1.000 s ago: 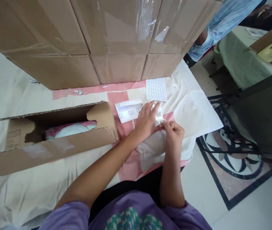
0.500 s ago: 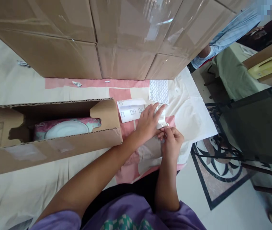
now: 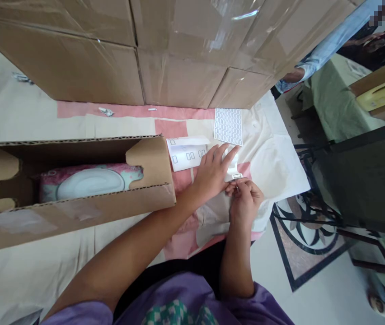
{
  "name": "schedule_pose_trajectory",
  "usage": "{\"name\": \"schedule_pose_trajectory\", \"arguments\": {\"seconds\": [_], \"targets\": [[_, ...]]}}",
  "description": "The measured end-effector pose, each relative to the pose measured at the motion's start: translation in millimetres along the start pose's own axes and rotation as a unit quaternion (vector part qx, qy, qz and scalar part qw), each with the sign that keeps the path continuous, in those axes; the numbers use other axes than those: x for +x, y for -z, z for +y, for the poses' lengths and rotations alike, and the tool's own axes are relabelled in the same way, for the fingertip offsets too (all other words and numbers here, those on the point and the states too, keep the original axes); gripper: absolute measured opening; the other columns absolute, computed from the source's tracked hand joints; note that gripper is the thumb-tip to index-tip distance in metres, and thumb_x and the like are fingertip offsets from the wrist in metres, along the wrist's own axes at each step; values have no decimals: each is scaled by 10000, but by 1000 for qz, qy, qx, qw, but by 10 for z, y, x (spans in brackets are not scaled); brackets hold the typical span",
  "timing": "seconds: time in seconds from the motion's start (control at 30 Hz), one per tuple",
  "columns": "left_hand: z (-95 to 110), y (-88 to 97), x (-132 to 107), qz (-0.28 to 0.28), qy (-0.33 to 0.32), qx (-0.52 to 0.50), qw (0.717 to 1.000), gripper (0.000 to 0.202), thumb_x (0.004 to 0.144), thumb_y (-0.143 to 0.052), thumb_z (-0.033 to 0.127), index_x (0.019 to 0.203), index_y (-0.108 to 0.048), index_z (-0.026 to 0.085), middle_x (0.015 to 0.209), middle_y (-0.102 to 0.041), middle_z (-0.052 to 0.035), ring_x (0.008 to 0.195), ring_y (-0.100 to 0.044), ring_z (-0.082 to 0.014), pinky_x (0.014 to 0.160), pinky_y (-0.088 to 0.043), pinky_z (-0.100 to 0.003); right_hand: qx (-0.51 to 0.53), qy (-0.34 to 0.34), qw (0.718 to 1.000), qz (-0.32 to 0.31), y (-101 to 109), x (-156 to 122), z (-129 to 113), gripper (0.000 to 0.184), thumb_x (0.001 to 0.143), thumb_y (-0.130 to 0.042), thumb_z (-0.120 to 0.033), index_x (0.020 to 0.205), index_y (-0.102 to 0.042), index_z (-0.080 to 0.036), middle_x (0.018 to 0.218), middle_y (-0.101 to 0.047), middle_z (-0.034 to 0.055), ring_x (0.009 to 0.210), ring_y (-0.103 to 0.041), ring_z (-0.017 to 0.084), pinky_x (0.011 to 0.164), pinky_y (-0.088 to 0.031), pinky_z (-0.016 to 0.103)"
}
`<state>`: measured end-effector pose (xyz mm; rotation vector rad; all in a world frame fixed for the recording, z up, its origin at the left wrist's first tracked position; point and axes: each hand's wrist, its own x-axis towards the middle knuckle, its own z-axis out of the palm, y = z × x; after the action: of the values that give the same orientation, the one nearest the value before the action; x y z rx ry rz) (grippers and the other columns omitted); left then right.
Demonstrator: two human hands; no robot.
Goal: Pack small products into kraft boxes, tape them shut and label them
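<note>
My left hand (image 3: 213, 169) lies palm down with its fingers stretched and spread, resting partly over a small white object (image 3: 233, 170). A small dark-outlined rectangle shows at that object's near end; the rest is largely under the hand, so its kind is unclear. Close to this end, my right hand (image 3: 246, 198) is closed in a pinch. What sits between its fingertips is too small to make out. A folded white sheet with outlined rectangles (image 3: 188, 154) lies left of my left hand. Beyond the fingers is a flat sheet of many small blue-outlined labels (image 3: 228, 126).
An open cardboard box (image 3: 152, 194) at left holds a pink floral pack of wipes (image 3: 91, 183) with a white lid. Stacked taped cartons (image 3: 182, 76) stand at the back. Paper scraps (image 3: 106, 111) lie before them. A black chair (image 3: 365, 176) and another person's sleeve (image 3: 335, 40) are at right.
The view has shifted slightly, so the boxes sit a little differently. Both hands remain at the white object, with only slight finger movement.
</note>
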<state>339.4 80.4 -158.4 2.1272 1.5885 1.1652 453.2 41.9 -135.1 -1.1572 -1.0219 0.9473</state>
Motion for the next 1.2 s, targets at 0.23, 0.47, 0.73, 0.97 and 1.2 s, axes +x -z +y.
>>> {"name": "schedule_pose_trajectory", "arguments": {"seconds": [0.23,0.47,0.73,0.97,1.2], "targets": [[14,13,2,-7,9,15,1000,921,795,-749,310,1590,-296,207,1571,-399,-164,1439,-377,-391,1150,-392,-508,-30,20,999,-20,14,1,23,437,859,-668,-160,515,-401,-199,604,-571,-46,505,-539,97,564,-433,274],[-4,2,-2,-15,7,6,1000,901,814,-736,305,1590,-289,213,1596,-370,-167,1452,-361,-399,1157,-382,-524,-67,49,996,-10,-29,-26,49,458,882,-668,-181,511,-402,-211,558,-532,-45,547,-510,110,624,-438,287],[-28,-12,-10,-21,-2,15,1000,876,839,-731,337,1584,-294,195,1607,-348,-202,1471,-341,-413,1158,-372,-552,-148,71,986,-23,42,-46,102,429,932,-601,-261,527,-466,-222,572,-528,-32,590,-538,131,646,-458,296],[-10,14,-16,-24,3,9,1000,924,820,-769,365,1580,-275,188,1628,-293,-239,1517,-296,-419,1188,-343,-587,-138,99,985,-28,42,-93,70,429,919,-596,-286,528,-429,-228,567,-534,-34,591,-539,135,671,-485,303],[368,725,-220,-79,-39,9,996,578,923,-697,393,1439,-527,198,1530,-506,-166,1411,-488,-348,1150,-413,-522,-67,182,981,26,58,-413,-306,215,920,-669,-327,741,-605,-227,852,-664,40,1104,-650,250,872,-532,403]]}}
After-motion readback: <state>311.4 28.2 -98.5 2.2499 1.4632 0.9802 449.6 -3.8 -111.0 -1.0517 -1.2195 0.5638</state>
